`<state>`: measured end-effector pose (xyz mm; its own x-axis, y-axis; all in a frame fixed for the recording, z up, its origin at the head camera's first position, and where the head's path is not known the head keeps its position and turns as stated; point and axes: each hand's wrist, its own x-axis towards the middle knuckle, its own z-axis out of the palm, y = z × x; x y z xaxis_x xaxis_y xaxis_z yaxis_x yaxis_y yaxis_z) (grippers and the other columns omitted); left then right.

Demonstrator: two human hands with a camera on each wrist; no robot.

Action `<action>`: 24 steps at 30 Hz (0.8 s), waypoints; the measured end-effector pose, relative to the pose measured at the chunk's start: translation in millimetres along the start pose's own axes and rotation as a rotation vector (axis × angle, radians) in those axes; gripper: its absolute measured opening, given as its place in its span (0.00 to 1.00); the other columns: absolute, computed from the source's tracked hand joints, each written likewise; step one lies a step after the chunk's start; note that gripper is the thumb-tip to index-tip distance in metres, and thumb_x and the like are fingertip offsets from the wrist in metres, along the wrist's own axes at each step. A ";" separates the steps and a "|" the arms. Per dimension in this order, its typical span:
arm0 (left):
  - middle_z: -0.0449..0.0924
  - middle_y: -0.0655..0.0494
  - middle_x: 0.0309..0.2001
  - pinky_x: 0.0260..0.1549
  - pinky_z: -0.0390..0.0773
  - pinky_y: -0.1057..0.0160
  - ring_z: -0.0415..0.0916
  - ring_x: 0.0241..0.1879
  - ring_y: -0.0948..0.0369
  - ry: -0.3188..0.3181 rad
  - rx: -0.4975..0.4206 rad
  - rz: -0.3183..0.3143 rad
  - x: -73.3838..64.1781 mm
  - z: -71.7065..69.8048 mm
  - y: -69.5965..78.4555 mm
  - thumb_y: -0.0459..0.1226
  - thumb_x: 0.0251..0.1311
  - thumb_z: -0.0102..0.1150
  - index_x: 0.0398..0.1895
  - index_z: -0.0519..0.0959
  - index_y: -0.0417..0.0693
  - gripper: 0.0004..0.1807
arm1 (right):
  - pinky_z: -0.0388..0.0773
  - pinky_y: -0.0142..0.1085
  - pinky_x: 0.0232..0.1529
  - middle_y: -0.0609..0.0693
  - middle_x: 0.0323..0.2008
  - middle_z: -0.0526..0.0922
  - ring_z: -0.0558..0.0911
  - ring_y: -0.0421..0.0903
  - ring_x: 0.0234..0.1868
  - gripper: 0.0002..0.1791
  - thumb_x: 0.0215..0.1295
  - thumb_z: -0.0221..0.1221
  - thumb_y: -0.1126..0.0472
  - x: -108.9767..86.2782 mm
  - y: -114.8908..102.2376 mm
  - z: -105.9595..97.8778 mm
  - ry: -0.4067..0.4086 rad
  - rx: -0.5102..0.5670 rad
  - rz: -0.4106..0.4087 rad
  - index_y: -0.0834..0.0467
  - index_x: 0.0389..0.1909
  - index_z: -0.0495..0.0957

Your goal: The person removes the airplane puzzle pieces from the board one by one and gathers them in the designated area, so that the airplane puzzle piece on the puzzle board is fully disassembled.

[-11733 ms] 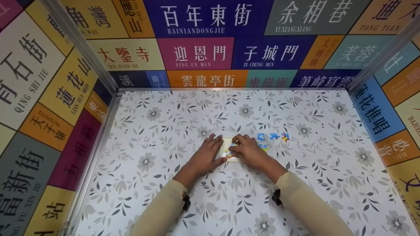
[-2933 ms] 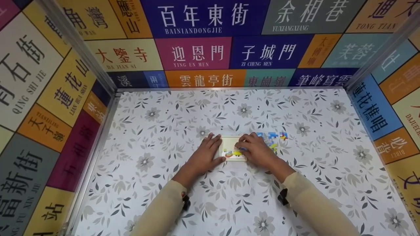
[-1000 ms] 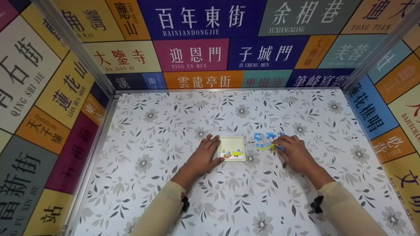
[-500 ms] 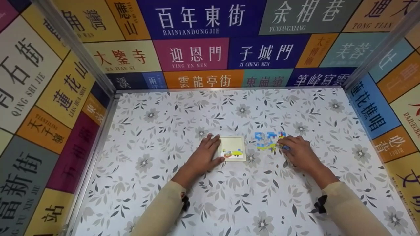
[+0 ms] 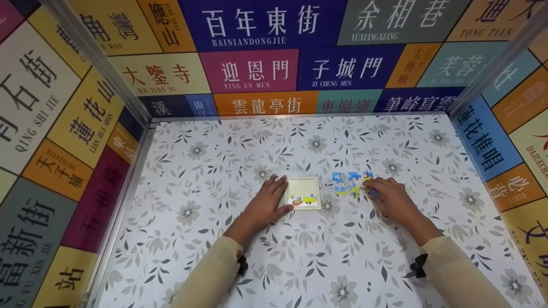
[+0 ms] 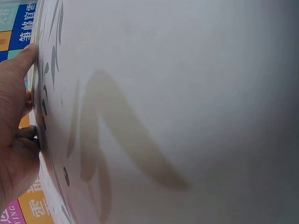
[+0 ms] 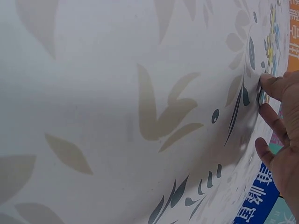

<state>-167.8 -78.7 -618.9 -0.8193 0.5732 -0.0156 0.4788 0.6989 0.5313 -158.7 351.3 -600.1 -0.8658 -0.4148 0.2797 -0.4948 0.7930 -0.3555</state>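
Observation:
In the head view a small cream puzzle tray (image 5: 303, 185) lies flat on the table, with joined printed pieces (image 5: 304, 200) along its lower edge. My left hand (image 5: 267, 202) rests at the tray's left side, fingers extended and thumb near its lower left corner. To the right, my right hand (image 5: 391, 199) is at the loose jigsaw pieces (image 5: 347, 183). Its thumb and forefinger pinch a blue puzzle piece (image 5: 373, 192) at the table surface, partly hidden by the fingers. In the right wrist view that hand (image 7: 282, 126) shows at the right edge, fingertips low against the cloth.
Loose blue, yellow and red pieces lie in two rough rows right of the tray. A white cloth (image 5: 239, 149) with grey flowers and leaves covers the table. Panels with colourful lettering (image 5: 252, 70) enclose the back and sides.
Earlier my right hand was working at the tray; it has since moved right to the loose pieces, and a yellow-printed part shows in the tray's lower right. The left hand stays.

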 end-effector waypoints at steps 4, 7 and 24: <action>0.52 0.47 0.91 0.90 0.47 0.41 0.41 0.92 0.41 0.000 0.007 -0.003 0.4 0.7 -0.3 0.59 0.83 0.51 0.88 0.59 0.40 0.44 | 0.70 0.48 0.36 0.54 0.48 0.90 0.81 0.58 0.42 0.24 0.66 0.75 0.71 1.3 -1.2 -1.3 -0.029 0.000 0.029 0.57 0.63 0.85; 0.52 0.47 0.91 0.90 0.47 0.42 0.41 0.91 0.42 0.001 0.014 -0.003 0.8 0.7 -0.6 0.60 0.83 0.51 0.88 0.59 0.40 0.45 | 0.68 0.47 0.36 0.54 0.47 0.90 0.80 0.56 0.40 0.25 0.66 0.75 0.70 1.6 -0.7 -2.0 -0.035 -0.001 0.035 0.57 0.63 0.85; 0.55 0.44 0.90 0.89 0.49 0.40 0.44 0.91 0.38 0.021 0.018 0.013 1.4 -0.7 0.7 0.57 0.82 0.53 0.87 0.61 0.38 0.43 | 0.82 0.61 0.43 0.54 0.48 0.93 0.87 0.60 0.45 0.22 0.61 0.77 0.73 1.6 0.6 -3.0 0.014 -0.031 -0.026 0.59 0.56 0.88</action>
<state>-168.8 -77.7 -617.9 -0.8193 0.5732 0.0088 0.4948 0.6994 0.5157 -160.2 352.4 -597.3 -0.8514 -0.4293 0.3015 -0.5144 0.7957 -0.3197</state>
